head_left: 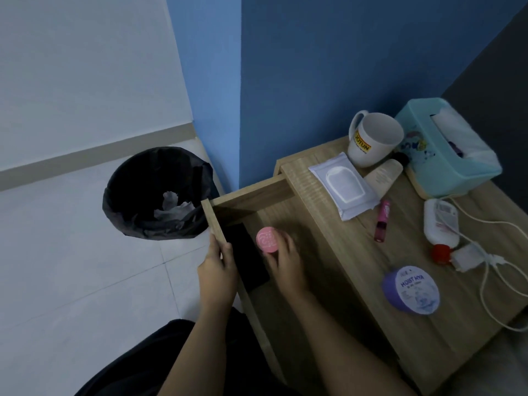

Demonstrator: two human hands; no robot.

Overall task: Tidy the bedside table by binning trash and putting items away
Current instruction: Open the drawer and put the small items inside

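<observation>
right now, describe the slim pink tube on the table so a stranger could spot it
On the wooden bedside table, look beside the flat white wet-wipe pack. The slim pink tube lies flat there, the only thin stick-shaped item, unlike the round purple jar.

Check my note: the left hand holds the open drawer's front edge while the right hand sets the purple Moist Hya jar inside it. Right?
Not quite. The head view shows the right hand holding a pink-lidded jar inside the drawer; the purple Moist Hya jar sits on the tabletop. The left hand does hold the drawer's front edge.
</observation>
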